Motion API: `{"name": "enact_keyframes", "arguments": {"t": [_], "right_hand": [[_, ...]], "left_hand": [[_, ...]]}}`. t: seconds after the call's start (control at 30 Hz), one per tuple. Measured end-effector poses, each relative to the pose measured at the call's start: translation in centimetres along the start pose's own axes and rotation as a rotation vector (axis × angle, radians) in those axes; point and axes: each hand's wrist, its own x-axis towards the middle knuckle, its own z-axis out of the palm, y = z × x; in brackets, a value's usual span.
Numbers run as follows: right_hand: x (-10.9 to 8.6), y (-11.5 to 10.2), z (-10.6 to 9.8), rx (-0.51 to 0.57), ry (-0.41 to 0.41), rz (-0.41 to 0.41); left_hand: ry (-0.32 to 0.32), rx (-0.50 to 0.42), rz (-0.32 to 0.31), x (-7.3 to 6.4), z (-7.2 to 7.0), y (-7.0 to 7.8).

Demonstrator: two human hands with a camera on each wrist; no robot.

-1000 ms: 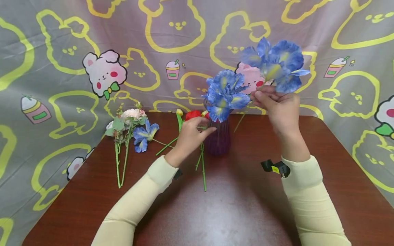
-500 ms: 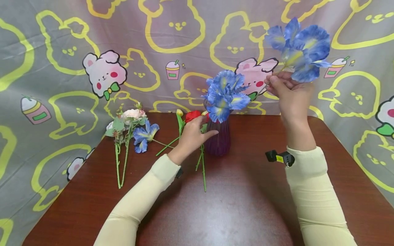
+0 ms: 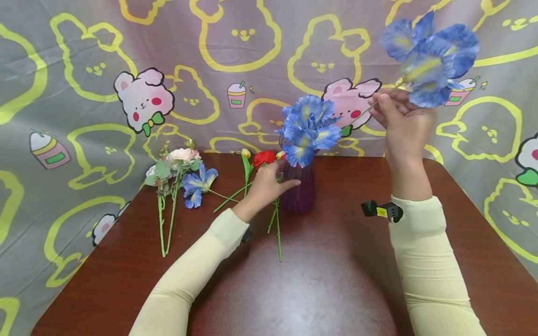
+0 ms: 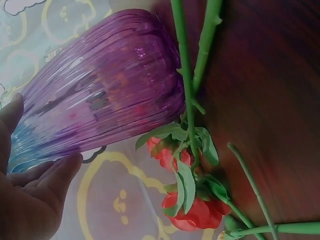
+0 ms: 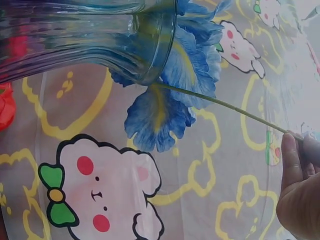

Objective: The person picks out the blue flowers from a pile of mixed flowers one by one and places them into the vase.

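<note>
A ribbed purple glass vase (image 3: 299,193) stands upright on the table with blue irises (image 3: 308,128) at its mouth. My left hand (image 3: 264,186) holds the vase near its neck, thumb on one side and fingers on the other, as the left wrist view shows its purple body (image 4: 115,75). Up to the right, my right hand (image 3: 407,123) pinches the thin stem (image 5: 235,107) of another blue iris (image 3: 433,65) just below the bloom. This stem slants down toward the vase rim (image 5: 162,45); whether its tip is inside the mouth I cannot tell.
Left on the table (image 3: 126,280) lie pale pink roses (image 3: 182,158) and a loose blue iris (image 3: 197,184). Red roses (image 4: 195,212) with green stems lie beside the vase, partly behind my left hand. A patterned curtain (image 3: 235,42) hangs behind.
My right hand has moved up and to the right with the iris, drawing it away from the vase, and has slowed. The left hand has shifted slightly right at the vase.
</note>
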Motion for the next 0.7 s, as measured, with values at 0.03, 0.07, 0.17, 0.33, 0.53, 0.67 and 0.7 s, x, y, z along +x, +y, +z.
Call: {"name": "enact_keyframes", "arguments": {"t": [0.03,0.07,0.17,0.33,0.53,0.67,0.7], "right_hand": [[0.0,0.0,0.0,0.007,0.001,-0.002],[0.0,0.1,0.0,0.013,0.002,-0.003],[-0.1,0.4,0.1,0.037,0.001,0.008],[-0.5,1.0,0.4,0.048,-0.021,0.035],[-0.7,1.3,0.8,0.017,-0.053,0.011],[-0.6,0.7,1.1,0.028,-0.035,0.017],[-0.5,0.5,1.2,0.022,-0.031,0.013]], "left_hand": [[-0.004,-0.004,-0.004,0.0,0.0,0.0],[-0.009,-0.011,-0.007,0.0,0.0,0.0],[-0.016,-0.023,-0.004,0.1,0.0,0.1],[-0.015,-0.022,-0.004,0.1,-0.1,0.1],[-0.011,0.001,0.008,0.1,0.0,-0.1],[-0.007,-0.001,0.025,0.1,0.0,-0.1],[-0.006,-0.002,0.027,0.1,0.0,-0.1]]}}
